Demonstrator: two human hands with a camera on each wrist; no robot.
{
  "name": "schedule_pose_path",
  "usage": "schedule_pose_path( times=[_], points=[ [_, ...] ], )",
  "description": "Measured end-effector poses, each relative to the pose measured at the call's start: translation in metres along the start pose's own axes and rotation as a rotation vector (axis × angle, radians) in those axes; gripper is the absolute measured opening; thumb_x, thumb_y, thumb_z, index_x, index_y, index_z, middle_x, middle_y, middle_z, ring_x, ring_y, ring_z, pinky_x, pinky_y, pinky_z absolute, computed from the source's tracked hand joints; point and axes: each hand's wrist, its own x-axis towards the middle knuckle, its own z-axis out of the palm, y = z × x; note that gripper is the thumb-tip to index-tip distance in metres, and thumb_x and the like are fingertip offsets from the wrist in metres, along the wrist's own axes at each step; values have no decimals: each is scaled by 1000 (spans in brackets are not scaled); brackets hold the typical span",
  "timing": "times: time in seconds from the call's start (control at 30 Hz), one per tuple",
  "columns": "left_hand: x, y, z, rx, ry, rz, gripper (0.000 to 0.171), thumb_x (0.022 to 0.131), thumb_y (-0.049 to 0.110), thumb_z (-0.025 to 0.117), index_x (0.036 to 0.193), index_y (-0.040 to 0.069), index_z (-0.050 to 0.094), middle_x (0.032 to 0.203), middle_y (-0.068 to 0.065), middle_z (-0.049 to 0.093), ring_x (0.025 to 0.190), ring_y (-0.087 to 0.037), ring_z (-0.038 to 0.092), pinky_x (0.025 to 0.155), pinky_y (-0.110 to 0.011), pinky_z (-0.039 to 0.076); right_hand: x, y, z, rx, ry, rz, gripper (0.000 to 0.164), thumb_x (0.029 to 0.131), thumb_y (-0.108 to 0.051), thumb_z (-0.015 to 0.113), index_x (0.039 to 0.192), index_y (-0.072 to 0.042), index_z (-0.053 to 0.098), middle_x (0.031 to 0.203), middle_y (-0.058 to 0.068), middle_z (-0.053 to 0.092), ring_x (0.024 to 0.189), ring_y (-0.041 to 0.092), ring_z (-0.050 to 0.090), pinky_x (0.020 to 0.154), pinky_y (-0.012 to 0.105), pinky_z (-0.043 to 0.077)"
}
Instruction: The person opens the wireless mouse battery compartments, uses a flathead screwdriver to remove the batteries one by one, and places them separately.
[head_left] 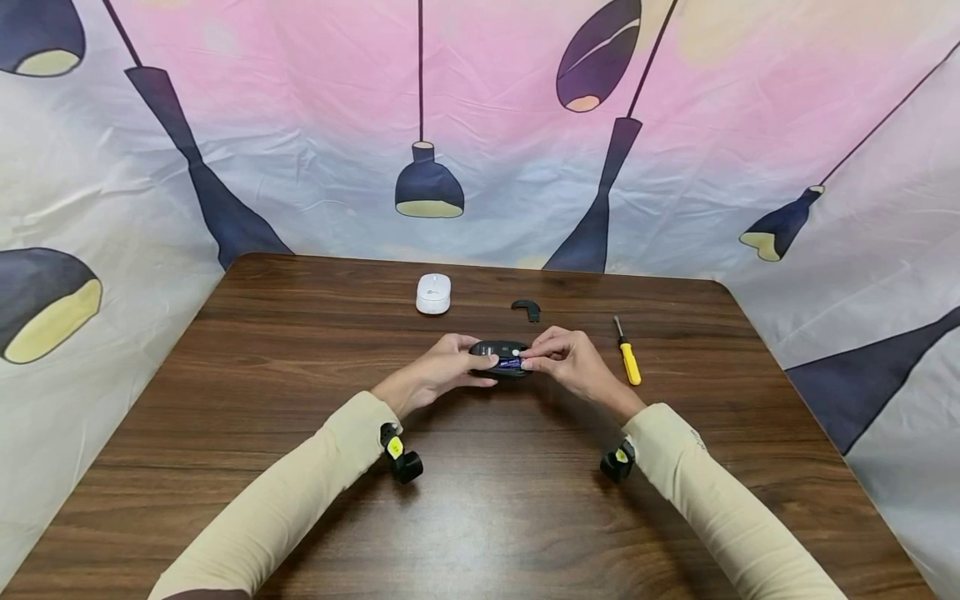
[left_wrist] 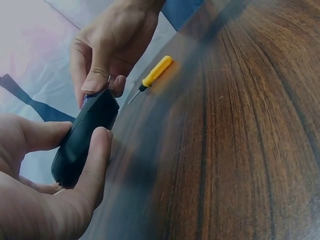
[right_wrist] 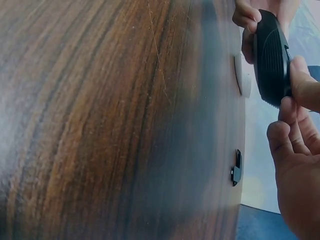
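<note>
A black computer mouse [head_left: 487, 348] is held above the table with its underside up and its battery bay uncovered. My left hand [head_left: 442, 365] grips its left end, the thumb on top and fingers beneath. In the bay lies a blue battery [head_left: 510, 363]. Thumb and index finger of my right hand [head_left: 573, 360] pinch the battery's right end, at the edge of the mouse. From the left wrist view, the right thumb [left_wrist: 96, 82] covers most of the battery. The right wrist view shows the ribbed side of the mouse, the battery hidden behind it.
Behind the hands, a white mouse [head_left: 433, 293] sits near the table's back edge. A black hook-shaped cover [head_left: 531, 309] lies to its right. The yellow-handled screwdriver [head_left: 630, 363] rests right of my right hand. A printed cloth [head_left: 337, 192] hangs behind the wooden table [head_left: 465, 508].
</note>
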Motion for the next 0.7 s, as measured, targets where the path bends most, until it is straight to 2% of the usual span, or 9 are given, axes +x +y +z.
schedule_pose_path(
  times=[0.23, 0.5, 0.7],
  points=[
    [0, 1, 0, 13, -6, 9, 41, 98, -6, 58, 133, -18, 40, 135, -28, 47, 113, -28, 58, 96, -37, 59, 0, -1, -1, -12, 30, -53, 8, 86, 0, 79, 93, 1, 81, 94, 15, 68, 83, 19, 58, 63, 23, 49],
    [2, 2, 2, 20, 0, 10, 43, 98, -6, 59, 135, -17, 39, 137, -30, 46, 113, -28, 59, 96, -38, 59, 0, -3, -2, -62, 47, -73, 7, 86, -1, 79, 92, -3, 82, 91, 8, 67, 80, 18, 58, 60, 21, 49],
    [1, 2, 1, 22, 5, 4, 44, 98, -6, 58, 136, -17, 38, 138, -29, 46, 113, -28, 59, 96, -38, 59, 0, -7, -2, -78, 28, -63, 7, 87, -3, 79, 93, -4, 82, 92, 7, 68, 80, 18, 58, 60, 23, 50]
  ],
)
